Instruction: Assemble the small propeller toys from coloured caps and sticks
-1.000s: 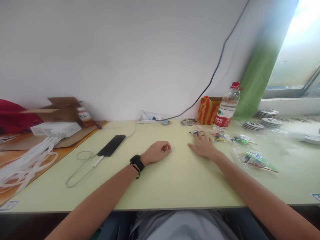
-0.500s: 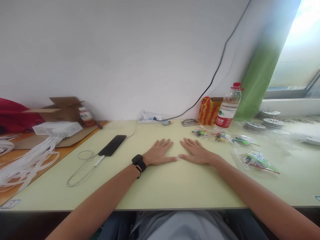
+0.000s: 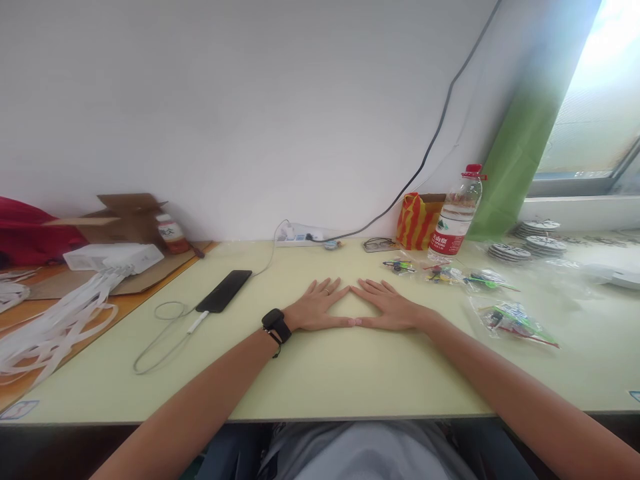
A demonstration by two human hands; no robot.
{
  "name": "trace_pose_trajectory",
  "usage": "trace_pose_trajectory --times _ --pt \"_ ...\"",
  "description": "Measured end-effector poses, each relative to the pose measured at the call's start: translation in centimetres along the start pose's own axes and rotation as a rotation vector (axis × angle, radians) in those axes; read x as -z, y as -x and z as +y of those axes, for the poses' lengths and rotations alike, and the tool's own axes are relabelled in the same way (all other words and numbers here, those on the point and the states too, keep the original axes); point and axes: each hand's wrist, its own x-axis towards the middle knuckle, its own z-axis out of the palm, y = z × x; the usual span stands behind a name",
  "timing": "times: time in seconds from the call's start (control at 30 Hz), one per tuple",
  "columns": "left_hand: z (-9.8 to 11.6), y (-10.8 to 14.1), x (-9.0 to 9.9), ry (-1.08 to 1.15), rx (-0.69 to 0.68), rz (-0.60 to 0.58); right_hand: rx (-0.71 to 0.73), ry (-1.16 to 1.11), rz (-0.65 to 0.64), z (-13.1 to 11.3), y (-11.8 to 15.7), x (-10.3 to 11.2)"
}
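Observation:
My left hand lies flat on the pale yellow table, fingers spread, with a ring on one finger and a black watch at the wrist. Opposite it, my right hand rests palm down, also spread. The thumb tips meet, and the index fingertips touch or nearly touch, framing a triangle of tabletop. Neither hand holds anything. Left of my left hand is a black phone with a white charging cable plugged in. Small clear bags of colourful parts lie to the right of my right hand.
A large water bottle stands by a red-and-yellow bag at the back right. Glasses and a power strip sit near the wall. White straps and a cardboard box are at left. Stacked discs stand far right.
My right hand has slid left, and its thumb and index finger have come up against those of my left hand. Both hands stay flat on the table.

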Motion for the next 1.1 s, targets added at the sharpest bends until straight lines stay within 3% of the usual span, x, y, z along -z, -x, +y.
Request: trace_pose_trajectory --times 0.5,1.1 --pt "0.93 0.3 0.75 0.023 0.035 -0.022 -0.002 -0.013 -0.018 0.06 0.07 0.24" --pt "0.43 0.15 0.44 0.033 0.018 -0.016 -0.011 -0.015 -0.02 -0.09 0.06 0.32"
